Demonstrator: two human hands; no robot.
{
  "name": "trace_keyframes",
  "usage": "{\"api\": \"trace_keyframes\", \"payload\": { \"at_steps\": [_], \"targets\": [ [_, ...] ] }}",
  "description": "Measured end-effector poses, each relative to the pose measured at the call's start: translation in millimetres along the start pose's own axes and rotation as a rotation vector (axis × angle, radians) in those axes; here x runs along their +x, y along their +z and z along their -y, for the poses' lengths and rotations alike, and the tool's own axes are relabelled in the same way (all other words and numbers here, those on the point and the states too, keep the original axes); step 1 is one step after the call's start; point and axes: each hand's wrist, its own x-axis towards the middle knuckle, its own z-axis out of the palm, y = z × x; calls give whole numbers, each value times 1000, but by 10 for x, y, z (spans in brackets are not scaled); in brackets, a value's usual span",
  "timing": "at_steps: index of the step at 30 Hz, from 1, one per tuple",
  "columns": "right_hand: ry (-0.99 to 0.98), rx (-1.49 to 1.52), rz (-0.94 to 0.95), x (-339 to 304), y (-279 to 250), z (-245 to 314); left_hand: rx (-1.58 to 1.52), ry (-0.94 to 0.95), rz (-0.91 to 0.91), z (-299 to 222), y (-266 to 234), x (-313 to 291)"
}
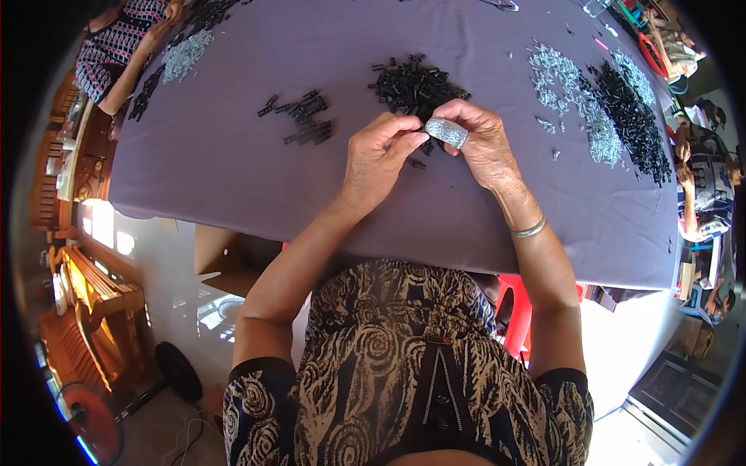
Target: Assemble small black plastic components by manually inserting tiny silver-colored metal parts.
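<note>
One silver bundle point(446, 132), two hands

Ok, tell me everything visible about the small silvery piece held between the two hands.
The silvery piece is a short, rounded, cylinder-like lump with a glittery grey, metallic-looking surface. It lies tilted, one end toward the left hand, whose fingertips meet it, while the right hand pinches its other end. It is held just above the grey tablecloth, in front of a heap of small black parts. Finer detail is too small to tell.
</note>
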Motion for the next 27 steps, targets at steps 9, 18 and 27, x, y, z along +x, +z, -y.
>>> {"api": "trace_keyframes", "payload": {
  "at_steps": [9,18,27],
  "targets": [
    [-379,-528,-4,-98,147,163,-46,-17,-46,-13,3,-43],
    [-341,-581,18,-117,127,106,-198,-43,-131,-33,-65,-13],
    [-598,-1238,246,-243,282,98,-200,-10,-127,-73,-107,8]
  ]
}}
